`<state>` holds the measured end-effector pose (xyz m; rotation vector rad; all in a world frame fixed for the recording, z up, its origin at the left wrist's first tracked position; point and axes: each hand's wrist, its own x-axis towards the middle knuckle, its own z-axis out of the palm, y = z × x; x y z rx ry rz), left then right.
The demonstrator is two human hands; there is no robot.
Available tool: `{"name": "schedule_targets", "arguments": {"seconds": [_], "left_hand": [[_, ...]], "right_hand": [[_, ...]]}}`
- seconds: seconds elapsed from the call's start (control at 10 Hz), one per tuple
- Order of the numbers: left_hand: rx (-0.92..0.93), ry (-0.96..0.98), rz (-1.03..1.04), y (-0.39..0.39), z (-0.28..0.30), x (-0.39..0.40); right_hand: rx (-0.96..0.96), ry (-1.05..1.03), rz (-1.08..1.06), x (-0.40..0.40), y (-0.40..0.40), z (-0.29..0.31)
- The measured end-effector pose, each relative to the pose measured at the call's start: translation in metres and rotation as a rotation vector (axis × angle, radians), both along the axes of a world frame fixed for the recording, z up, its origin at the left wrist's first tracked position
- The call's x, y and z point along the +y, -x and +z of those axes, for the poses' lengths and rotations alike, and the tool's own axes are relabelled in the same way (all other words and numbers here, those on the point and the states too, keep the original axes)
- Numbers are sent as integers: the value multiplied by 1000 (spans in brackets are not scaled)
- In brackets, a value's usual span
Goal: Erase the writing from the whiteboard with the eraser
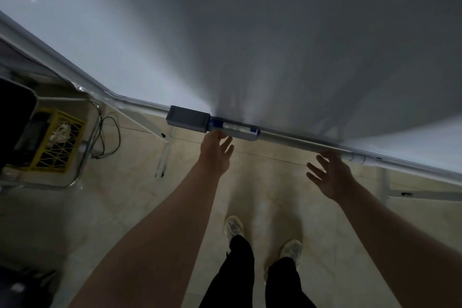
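The whiteboard (250,32) fills the upper part of the head view; no writing shows on the dim surface. A grey block eraser (188,118) lies on the board's bottom ledge (300,141), with a blue-capped marker (235,129) just to its right. My left hand (216,152) reaches up just below the marker, fingers straight and holding nothing, its tips near the ledge. My right hand (330,175) hovers below the ledge farther right, fingers spread and empty. A second white marker (357,157) lies on the ledge above that hand.
A yellow crate (58,142) sits on the floor at left beside a dark object and a black cable (110,137). The board stand's metal legs (162,155) reach down to the tiled floor. My feet (262,237) stand close below the board.
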<state>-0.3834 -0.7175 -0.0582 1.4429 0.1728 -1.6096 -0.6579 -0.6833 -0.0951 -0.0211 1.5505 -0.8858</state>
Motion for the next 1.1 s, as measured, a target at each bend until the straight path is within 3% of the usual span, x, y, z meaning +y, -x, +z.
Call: {"name": "schedule_targets", "arguments": {"seconds": [0.4, 0.7, 0.9, 1.1], "left_hand": [[-30, 7, -6, 10, -2, -12], [-51, 23, -47, 38, -4, -8], [-105, 20, -108, 45, -8, -6], [-124, -53, -128, 64, 1, 10]], "right_hand": [[-16, -12, 64, -19, 19, 6], [-21, 19, -20, -11, 27, 7], [-105, 16, 5, -22, 40, 15], [-111, 5, 2, 10, 49, 25]]}}
